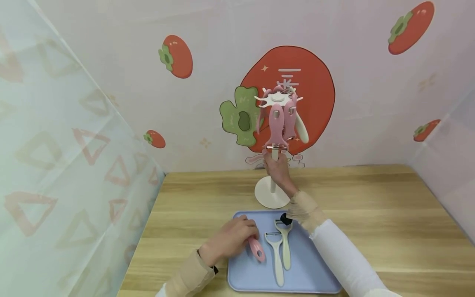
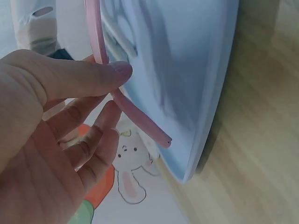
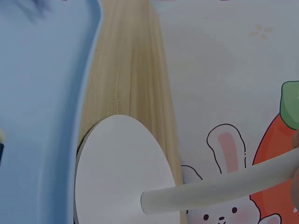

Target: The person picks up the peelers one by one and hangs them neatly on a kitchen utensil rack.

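Observation:
Between thumb and fingers, my left hand (image 1: 233, 237) pinches a pink peeler (image 1: 257, 250) over the left side of the blue tray (image 1: 237, 280). The left wrist view shows the thumb pressed on the narrow pink peeler (image 2: 142, 121), whose end slants over the tray. My right hand (image 1: 278, 168) grips the pole (image 3: 210, 190) of a white stand, below its hooks. Several pink peelers (image 1: 276, 123) and one with a cream handle (image 1: 302, 130) hang from the hooked top (image 1: 278, 99). Two cream peelers (image 1: 277, 264) lie on the tray, heads toward the stand.
The stand's round white base (image 1: 267, 197) sits on the wooden table (image 1: 196, 194) just behind the tray. Behind the table rises a backdrop (image 1: 208, 99) printed with red fruit, and a patterned sheet (image 1: 74, 165) hangs at the left.

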